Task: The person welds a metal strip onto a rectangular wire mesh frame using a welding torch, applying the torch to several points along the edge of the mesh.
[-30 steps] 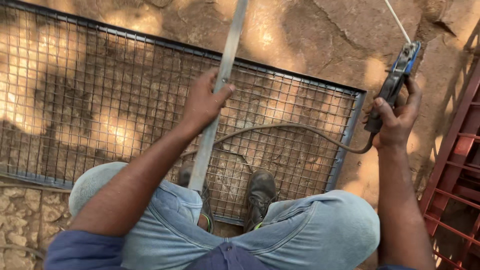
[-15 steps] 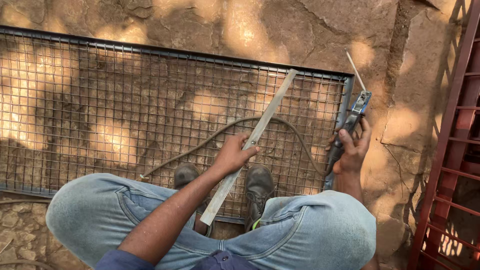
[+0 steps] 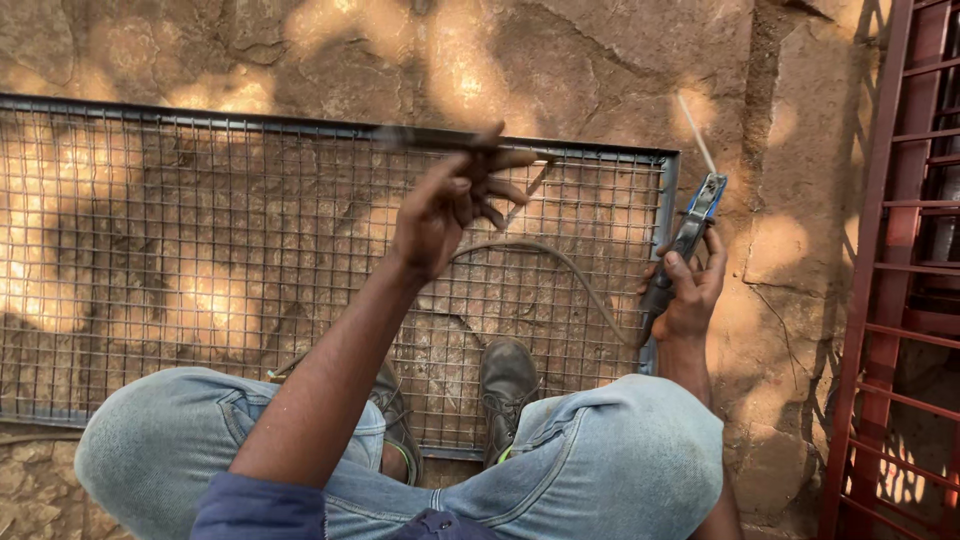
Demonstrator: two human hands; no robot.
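- Metal strip (image 3: 450,140) — blurred, lying crosswise in the left hand (image 3: 450,205), pinched at the fingertips above a wire mesh panel (image 3: 200,260).
- Right hand (image 3: 690,290) is closed around an electrode holder (image 3: 685,245); its thin welding rod (image 3: 697,120) points up and away from the hand.
- Cable (image 3: 560,265) curves from the holder across the mesh — between both hands.
- Two shoes (image 3: 505,385) rest on the mesh below the hands.

stone ground (image 3: 620,60), wire mesh panel (image 3: 200,250) on it

Above the wire mesh panel (image 3: 200,260), the left hand (image 3: 450,205) grips a blurred flat metal strip (image 3: 430,138), while the right hand (image 3: 690,290) clasps a welding electrode holder (image 3: 690,235) at the panel's right edge.
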